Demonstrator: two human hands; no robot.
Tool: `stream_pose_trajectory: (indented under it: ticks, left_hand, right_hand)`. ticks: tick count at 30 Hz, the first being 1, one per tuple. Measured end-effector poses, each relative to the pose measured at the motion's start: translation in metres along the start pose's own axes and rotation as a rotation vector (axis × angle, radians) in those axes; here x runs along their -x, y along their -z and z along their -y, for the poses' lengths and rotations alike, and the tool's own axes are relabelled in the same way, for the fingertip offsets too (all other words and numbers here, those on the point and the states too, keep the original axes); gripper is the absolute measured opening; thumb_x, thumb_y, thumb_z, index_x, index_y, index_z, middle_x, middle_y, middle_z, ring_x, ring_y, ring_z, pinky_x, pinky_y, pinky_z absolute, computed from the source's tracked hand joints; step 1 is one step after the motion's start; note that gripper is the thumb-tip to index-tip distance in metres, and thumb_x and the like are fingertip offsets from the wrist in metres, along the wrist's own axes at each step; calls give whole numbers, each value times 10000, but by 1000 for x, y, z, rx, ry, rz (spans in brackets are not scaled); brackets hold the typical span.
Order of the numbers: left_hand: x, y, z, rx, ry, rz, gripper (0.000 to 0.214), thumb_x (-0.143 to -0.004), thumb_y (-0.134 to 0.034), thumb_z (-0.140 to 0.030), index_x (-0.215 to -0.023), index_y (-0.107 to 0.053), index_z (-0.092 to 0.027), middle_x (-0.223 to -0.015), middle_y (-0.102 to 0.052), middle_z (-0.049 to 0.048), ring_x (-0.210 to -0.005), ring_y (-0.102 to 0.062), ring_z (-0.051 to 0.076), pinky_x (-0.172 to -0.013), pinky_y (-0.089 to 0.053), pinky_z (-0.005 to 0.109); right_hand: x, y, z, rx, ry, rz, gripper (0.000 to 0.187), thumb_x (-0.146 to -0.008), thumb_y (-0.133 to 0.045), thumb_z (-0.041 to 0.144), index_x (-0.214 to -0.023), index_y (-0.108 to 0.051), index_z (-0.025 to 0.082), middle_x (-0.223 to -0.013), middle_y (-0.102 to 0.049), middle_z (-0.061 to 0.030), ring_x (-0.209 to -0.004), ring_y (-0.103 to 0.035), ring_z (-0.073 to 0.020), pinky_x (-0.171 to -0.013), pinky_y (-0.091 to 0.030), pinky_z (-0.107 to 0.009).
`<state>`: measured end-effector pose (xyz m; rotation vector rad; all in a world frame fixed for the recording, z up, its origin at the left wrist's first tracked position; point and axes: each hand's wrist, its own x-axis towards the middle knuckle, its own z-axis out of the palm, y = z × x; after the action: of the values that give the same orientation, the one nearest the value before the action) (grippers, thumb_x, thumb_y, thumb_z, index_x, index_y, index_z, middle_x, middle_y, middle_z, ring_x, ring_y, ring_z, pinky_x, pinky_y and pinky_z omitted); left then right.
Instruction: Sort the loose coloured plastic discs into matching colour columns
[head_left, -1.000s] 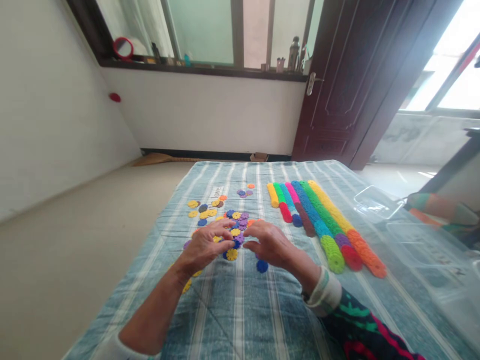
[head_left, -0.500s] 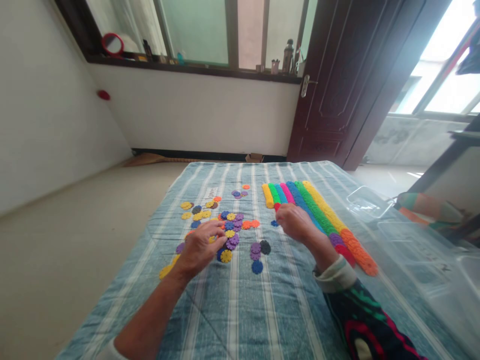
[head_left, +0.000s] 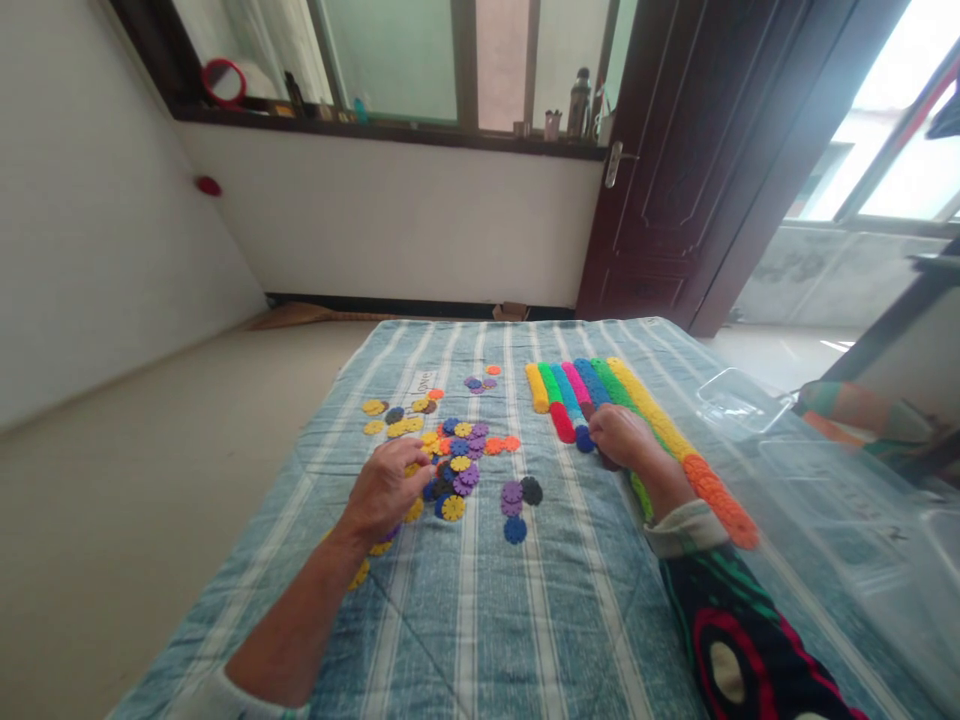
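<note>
On striped cloth (head_left: 480, 620), L hand (head_left: 384, 487) nr loose notched discs (head_left: 466, 478); R hand (head_left: 626, 438) at disc rows (head_left: 649, 410), prob. colour-grouped; can't tell either grip.

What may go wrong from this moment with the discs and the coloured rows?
The right hand is over the coloured rows, so it might knock one out of line. The left hand is close to the loose discs, which partly overlap, so neighbouring ones may slide together.
</note>
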<state>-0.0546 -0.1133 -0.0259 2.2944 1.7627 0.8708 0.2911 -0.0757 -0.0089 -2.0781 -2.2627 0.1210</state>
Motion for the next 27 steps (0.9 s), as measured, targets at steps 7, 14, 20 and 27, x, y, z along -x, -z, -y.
stream_pose_trajectory:
  ticks: [7,14,20,27]
  left_hand:
    - [-1,0,3,-1,26,16,203,-739,-545,-340,-666,-683,-209,-967,-740,83,-1016,-654,253,-961,-485,361]
    - [0,0,2,-4,32,34,190,-739,-552,-334,-667,-677,-210,-953,-740,82,-1030,-651,257,-972,-476,360]
    - [0,-2,3,-13,22,25,185,-738,-560,-344,-670,-668,-210,-984,-738,83,-1010,-654,249,-951,-483,355]
    - [0,-2,3,-14,-9,7,187,-740,-537,-316,-663,-663,-203,-929,-738,79,-958,-661,247,-927,-494,369]
  right_hand:
    - [0,-1,-1,20,-22,19,197,-840,-554,131,-851,-744,182,-1047,-681,-105,-961,-626,-229,-713,-407,-283]
    - [1,-1,1,11,24,2,162,-822,-608,180,-912,-743,188,-1076,-649,-103,-1022,-592,-250,-776,-420,-306]
    - [2,-4,7,-18,149,-25,243,-802,-618,147,-971,-752,260,-1157,-607,-69,-1175,-488,-237,-904,-388,-289]
    - [-1,-10,5,-11,191,-1,281,-803,-612,146,-992,-764,287,-1185,-589,-90,-1188,-462,-265,-927,-384,-321]
